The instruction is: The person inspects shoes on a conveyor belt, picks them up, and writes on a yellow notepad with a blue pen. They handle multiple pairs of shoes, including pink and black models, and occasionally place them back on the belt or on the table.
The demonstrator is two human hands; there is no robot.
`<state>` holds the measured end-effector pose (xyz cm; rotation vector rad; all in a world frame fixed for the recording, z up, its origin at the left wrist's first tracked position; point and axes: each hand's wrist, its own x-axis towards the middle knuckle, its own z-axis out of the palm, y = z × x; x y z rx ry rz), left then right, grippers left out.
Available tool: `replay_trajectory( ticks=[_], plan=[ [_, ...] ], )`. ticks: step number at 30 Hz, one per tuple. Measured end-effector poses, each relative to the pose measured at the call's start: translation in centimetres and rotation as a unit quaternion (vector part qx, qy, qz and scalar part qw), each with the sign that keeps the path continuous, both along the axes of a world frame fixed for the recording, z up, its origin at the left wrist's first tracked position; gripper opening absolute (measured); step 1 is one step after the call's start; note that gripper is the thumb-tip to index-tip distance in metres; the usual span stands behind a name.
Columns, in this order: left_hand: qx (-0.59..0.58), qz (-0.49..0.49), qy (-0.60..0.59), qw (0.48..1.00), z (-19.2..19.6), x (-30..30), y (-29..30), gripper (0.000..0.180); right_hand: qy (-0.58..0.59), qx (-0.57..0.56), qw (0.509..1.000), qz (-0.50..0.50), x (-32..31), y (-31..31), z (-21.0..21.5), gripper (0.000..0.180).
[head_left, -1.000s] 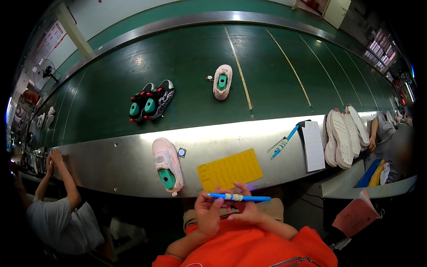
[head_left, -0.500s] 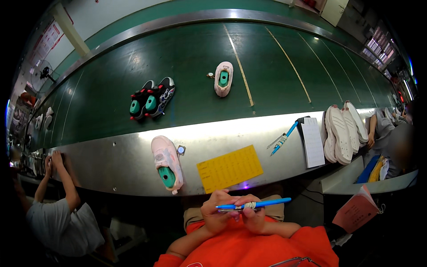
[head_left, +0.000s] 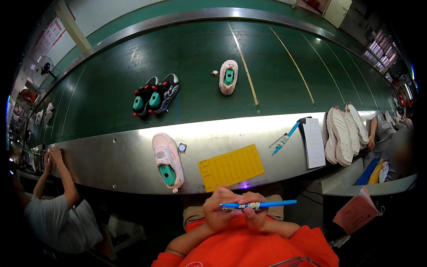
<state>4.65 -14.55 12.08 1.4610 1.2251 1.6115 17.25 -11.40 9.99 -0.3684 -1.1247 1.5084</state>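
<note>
Close to my chest, below the steel ledge (head_left: 120,155), my left hand (head_left: 220,209) and my right hand (head_left: 258,212) together hold a blue pen (head_left: 262,204) lying level, its tip pointing right. A pink shoe (head_left: 168,160) on a green last lies on the ledge just left of my hands, beside a yellow sheet (head_left: 231,167) fixed to the ledge. A small round piece (head_left: 181,147) sits by the shoe's heel.
On the green conveyor belt (head_left: 267,66) sit a black pair of shoes (head_left: 155,95) and a second pink shoe (head_left: 228,76). A blue tool (head_left: 284,137), a white paper pad (head_left: 314,142) and several white soles (head_left: 342,133) lie at the right. A person in grey (head_left: 58,209) works at my left.
My hands with the pen have dropped slightly toward my chest, away from the ledge. The pen has shifted a little to the right. The shoes on the belt have hardly moved.
</note>
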Motion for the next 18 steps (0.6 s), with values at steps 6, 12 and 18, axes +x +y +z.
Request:
replay_trajectory(
  ticks=[6,12,18],
  plan=[
    [-0.011,-0.062,-0.029,0.998,-0.8,-0.5,0.4,0.039,-0.046,0.004,0.999,-0.01,0.7,0.4,-0.1,0.012],
    [-0.108,-0.048,-0.12,0.986,-3.1,-2.1,-0.5,0.055,-0.025,-0.099,0.995,0.012,1.1,1.2,0.1,0.013],
    [-0.062,-0.048,0.016,0.997,0.7,-1.0,-0.4,0.053,0.003,-0.19,0.978,0.09,1.5,0.2,0.9,0.015]
  ],
)
